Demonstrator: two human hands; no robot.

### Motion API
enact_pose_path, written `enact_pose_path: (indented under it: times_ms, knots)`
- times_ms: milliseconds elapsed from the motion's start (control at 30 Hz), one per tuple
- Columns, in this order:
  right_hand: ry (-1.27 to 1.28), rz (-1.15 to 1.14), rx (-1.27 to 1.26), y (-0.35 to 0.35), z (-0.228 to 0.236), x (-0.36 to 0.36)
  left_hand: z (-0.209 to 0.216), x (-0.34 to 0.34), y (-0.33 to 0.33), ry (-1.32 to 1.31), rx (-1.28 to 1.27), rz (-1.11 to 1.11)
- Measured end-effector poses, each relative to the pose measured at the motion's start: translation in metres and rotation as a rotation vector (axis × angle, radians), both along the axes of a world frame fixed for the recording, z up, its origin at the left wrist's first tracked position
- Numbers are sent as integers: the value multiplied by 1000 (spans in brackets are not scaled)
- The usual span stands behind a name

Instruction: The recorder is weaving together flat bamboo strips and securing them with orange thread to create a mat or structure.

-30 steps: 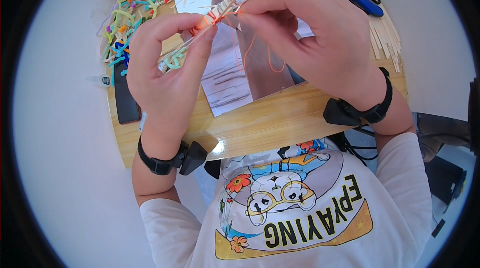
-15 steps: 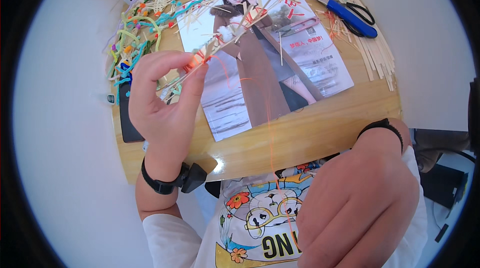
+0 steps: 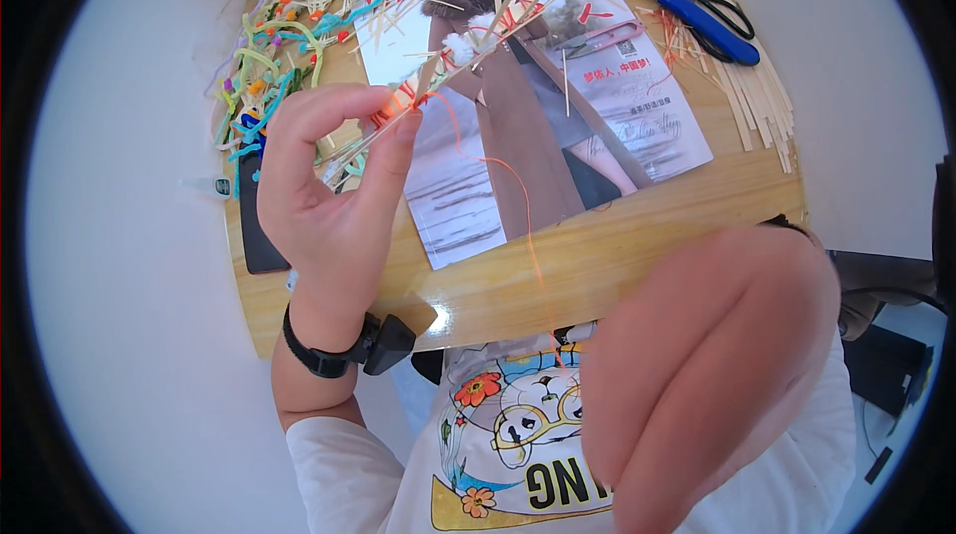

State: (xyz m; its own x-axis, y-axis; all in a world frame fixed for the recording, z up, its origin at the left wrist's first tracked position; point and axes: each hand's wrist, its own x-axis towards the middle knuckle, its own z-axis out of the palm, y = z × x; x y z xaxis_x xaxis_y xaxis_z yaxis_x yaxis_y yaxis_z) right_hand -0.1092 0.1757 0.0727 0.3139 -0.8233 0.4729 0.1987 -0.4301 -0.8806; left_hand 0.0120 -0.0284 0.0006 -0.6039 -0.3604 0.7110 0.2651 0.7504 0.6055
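My left hand is raised over the table, thumb and forefinger pinching the near end of a craft of thin wooden sticks. Orange thread is wound round the sticks, and a white fluffy tuft shows midway along them. From the pinched end, a loose orange thread curves down past the table edge towards my right hand. That hand is large and blurred close to the camera, above my lap. Its fingers are curled downward around the thread, with the fingertips hidden.
Under the craft lies a magazine with loose sticks and a pink-handled tool. Blue-handled pliers, black scissors and wooden strips lie right. Colourful fuzzy stems and a dark phone lie left.
My right hand has turned and come slightly higher, nearer the camera, and looks more blurred. My left hand keeps its pinch in nearly the same place. The whole view has shifted a little.
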Motion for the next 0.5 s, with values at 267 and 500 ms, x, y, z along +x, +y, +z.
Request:
enact_pose_path:
  times_ms: [267, 500]
  knots:
    - [903, -1132, -471, -17, -10, -17, -2, -6, 3, 4, 6, -38]
    - [923, -1288, -704, -38, -49, -29, -2, -8, 3, 66, -116, -19]
